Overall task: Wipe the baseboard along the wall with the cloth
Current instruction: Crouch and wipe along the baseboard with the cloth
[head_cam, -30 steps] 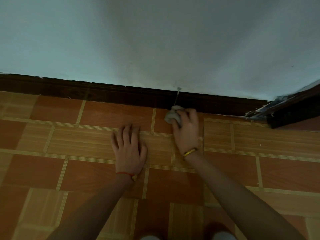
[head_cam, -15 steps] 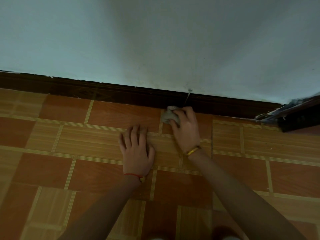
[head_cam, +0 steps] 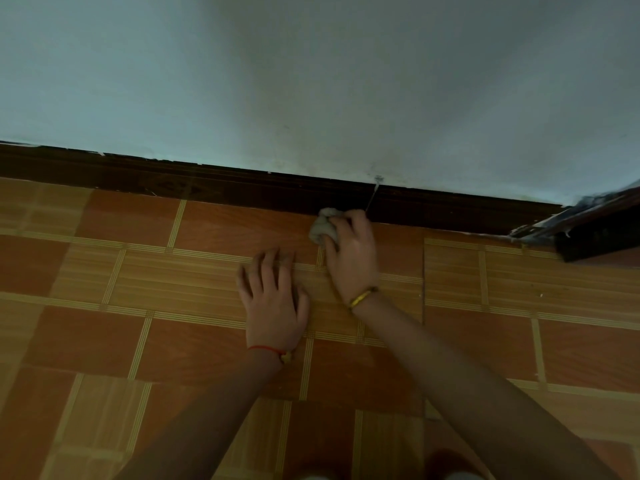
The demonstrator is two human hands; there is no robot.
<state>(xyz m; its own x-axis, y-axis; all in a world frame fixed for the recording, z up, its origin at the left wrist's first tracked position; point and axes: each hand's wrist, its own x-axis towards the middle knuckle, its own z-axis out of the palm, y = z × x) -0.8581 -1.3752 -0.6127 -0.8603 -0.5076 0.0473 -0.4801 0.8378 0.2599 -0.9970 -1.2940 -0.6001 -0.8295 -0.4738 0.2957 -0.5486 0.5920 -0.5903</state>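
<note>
A dark brown baseboard runs along the foot of a pale wall, from the left edge to the right. My right hand grips a small crumpled grey cloth and presses it against the bottom of the baseboard near the middle. My left hand lies flat on the floor, fingers spread, just left of and nearer than the right hand. It holds nothing.
The floor is orange and tan patterned tile. At the right, a dark baseboard piece with chipped paint juts out where the wall turns. A thin wire or crack crosses the baseboard above my right hand.
My right hand and the cloth have slid slightly left along the baseboard. The view has shifted a little, and my left hand stays planted on the floor.
</note>
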